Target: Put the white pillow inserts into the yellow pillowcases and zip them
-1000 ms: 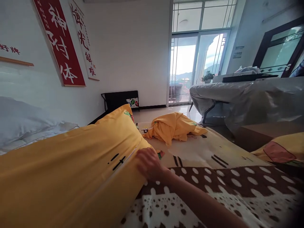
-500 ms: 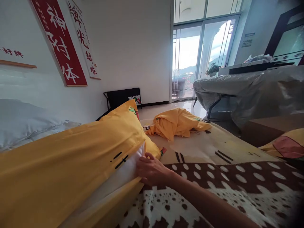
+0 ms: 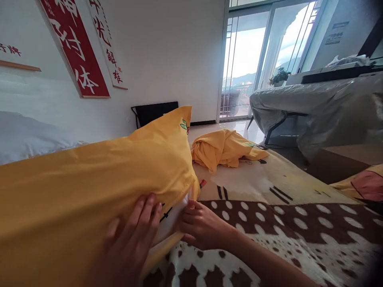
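Note:
A yellow pillowcase (image 3: 98, 175) with a carrot-like print at its raised corner fills the left side of the view. Along its open side a strip of the white pillow (image 3: 167, 225) inside shows. My left hand (image 3: 134, 235) lies on top of the case with fingers stretched out, slightly blurred. At the far end of the opening, my right hand (image 3: 202, 225) has its fingers closed on the pillowcase's edge; the fingertips are partly hidden. Both rest over a brown, cream and white patterned blanket (image 3: 287, 227).
A crumpled yellow cloth (image 3: 224, 149) lies further back on the blanket. To the right are a cardboard box (image 3: 338, 161), a pink and yellow cloth (image 3: 369, 183) and a plastic-covered table (image 3: 314, 93). A black folded item (image 3: 155, 113) leans by the wall. White bedding (image 3: 30, 133) lies at the left.
My left hand has come into view and lies on the pillowcase. The case's far corner stands higher and further right. My right hand keeps its hold; the view has tilted down a little.

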